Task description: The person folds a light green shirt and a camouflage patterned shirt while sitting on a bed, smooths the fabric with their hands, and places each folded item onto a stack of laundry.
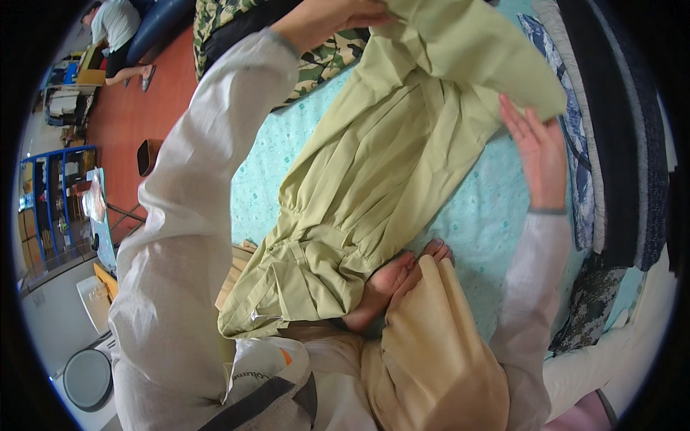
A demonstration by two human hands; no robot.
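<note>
A pale green garment (372,145) with a gathered, elastic-looking waist stretches over the bed from my lap towards the far side. Its lower part (302,280) lies bunched against my bare foot, and the upper end is folded over. At the top of the view my left hand (356,15) grips the cloth at its far left, with its fingertips partly hidden in the folds. My right hand (533,140) is at the right edge of the folded part, fingers extended and apart, lightly against the cloth. Its thumb is hard to make out.
Under the garment is a light turquoise patterned bed sheet (275,156). Camouflage-patterned fabric (329,64) lies beyond my left arm. Folded dark textiles (620,134) line the right side. A person (116,27) bends over boxes at the far left, near a brown bin (149,156).
</note>
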